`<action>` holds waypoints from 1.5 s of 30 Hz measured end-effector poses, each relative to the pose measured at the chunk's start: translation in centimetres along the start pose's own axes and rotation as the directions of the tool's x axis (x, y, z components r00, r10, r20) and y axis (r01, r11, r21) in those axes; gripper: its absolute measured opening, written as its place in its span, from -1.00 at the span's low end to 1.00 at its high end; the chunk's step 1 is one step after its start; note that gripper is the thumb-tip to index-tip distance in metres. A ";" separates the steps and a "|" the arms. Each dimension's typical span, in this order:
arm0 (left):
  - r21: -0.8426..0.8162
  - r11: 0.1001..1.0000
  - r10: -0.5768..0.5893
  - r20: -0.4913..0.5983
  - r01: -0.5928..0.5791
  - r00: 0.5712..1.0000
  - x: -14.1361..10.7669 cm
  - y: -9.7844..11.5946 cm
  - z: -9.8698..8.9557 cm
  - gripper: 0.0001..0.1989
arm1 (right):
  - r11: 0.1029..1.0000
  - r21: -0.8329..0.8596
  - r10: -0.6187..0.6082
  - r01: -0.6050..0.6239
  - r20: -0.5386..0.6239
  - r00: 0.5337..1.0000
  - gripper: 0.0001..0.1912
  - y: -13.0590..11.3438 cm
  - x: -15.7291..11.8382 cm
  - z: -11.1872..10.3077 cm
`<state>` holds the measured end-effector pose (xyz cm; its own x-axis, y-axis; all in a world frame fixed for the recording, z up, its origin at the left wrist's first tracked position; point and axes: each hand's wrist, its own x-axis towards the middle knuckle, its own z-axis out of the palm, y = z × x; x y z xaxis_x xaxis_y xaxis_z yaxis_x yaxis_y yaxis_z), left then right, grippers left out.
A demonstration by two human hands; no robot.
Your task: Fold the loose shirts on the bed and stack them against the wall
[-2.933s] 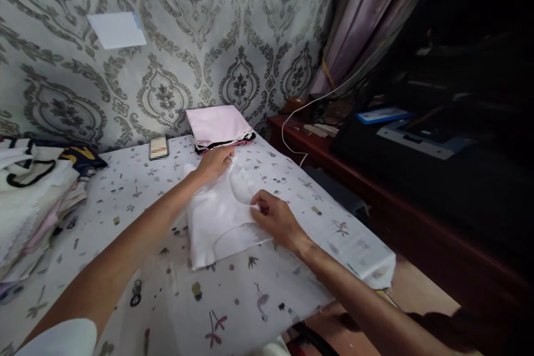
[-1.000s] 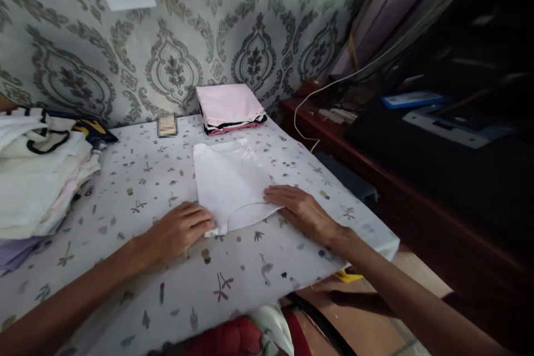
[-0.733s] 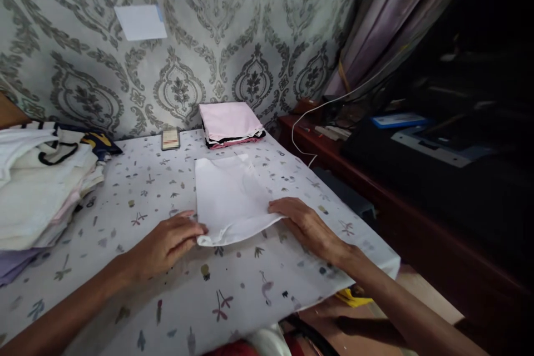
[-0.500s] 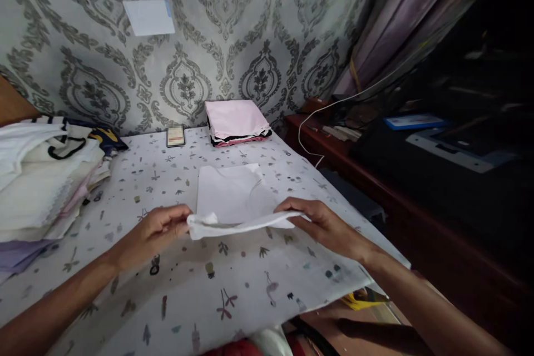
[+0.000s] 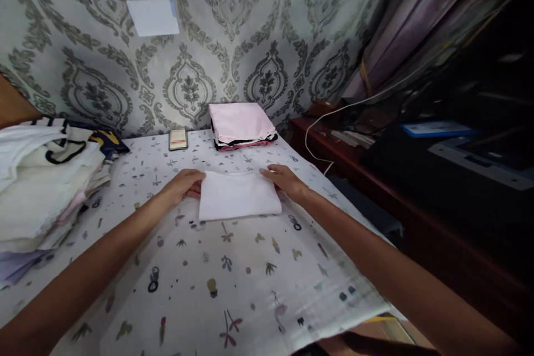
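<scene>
A white garment (image 5: 240, 197), folded into a flat rectangle, lies on the patterned bed sheet (image 5: 200, 300). My left hand (image 5: 186, 184) grips its far left corner, thumb on top and fingers curled at the edge. At the far right corner my right hand (image 5: 286, 181) pinches the cloth between thumb and fingers. Beyond the garment sits a neat stack of folded clothes (image 5: 242, 122) with a pink one on top.
A loose pile of clothes (image 5: 45, 189) lies at the left. A small framed card (image 5: 178, 138) stands near the patterned wall (image 5: 225, 33). Right of the bed, a dark red wooden table (image 5: 354, 169) holds a black case (image 5: 459, 183) and a white cable (image 5: 311, 130).
Both hands have moved away from me, carrying the near edge of the white garment over to its far edge. The garment is now folded smaller and lies flat.
</scene>
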<state>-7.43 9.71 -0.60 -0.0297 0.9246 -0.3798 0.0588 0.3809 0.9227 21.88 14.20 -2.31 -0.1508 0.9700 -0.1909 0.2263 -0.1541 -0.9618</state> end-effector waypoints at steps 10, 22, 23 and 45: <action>0.461 0.874 0.220 -0.092 -0.155 0.971 0.9 -0.1 -0.1 -0.83 | 0.847 -0.462 -0.329 0.263 -0.067 0.942 -0.64 -0.2 0.9 0.0; 0.764 0.028 0.625 0.490 -0.645 0.607 -0.9 -1.5 4.4 -0.56 | 0.367 -0.847 -0.593 0.383 0.104 0.799 -0.52 -2.0 -0.1 3.2; 0.770 0.030 0.582 0.506 -0.638 0.637 -0.4 -1.9 4.5 -0.52 | 0.309 -0.834 -0.606 0.456 0.197 0.771 -0.52 -1.9 -0.1 3.8; 0.929 0.277 0.483 0.086 -0.245 0.872 2.8 -1.1 -1.7 -0.77 | 0.455 -0.652 -0.279 0.606 0.542 0.793 -0.30 -2.4 2.8 7.9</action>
<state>-9.24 11.86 -2.59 0.0882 0.9902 0.1087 0.9507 -0.1163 0.2874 13.26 15.79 -2.05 -0.7041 0.7100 0.0109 0.6394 0.6406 -0.4253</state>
